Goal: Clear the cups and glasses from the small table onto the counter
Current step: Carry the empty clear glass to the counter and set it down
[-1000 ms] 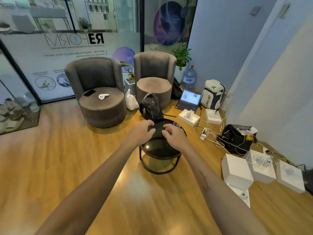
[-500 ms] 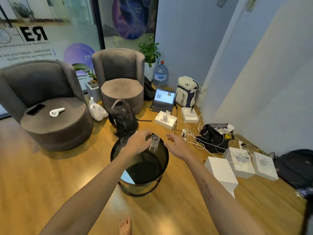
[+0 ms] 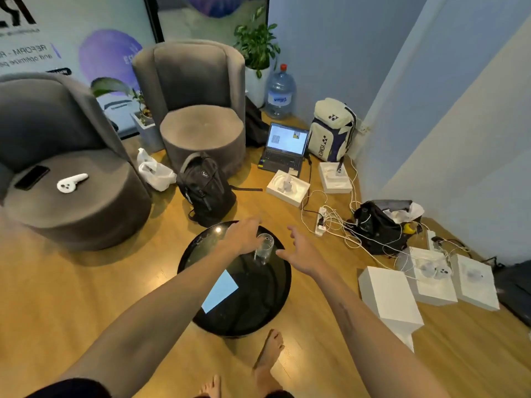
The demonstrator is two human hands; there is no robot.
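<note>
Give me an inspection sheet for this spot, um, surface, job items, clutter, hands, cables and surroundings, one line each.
Surface: round black glossy table on a wooden floor.
Job's things: one clear glass at the table's far side; no other cups seen; counter not in view.
Clutter: black backpack, open laptop, white boxes on the floor.
Hands: left hand has its grip around the glass; right hand open beside it, holding nothing.
Cables: white power strip with tangled cords on the floor right of the table.
Surroundings: two grey armchairs, water jug, potted plant, blue wall.
</note>
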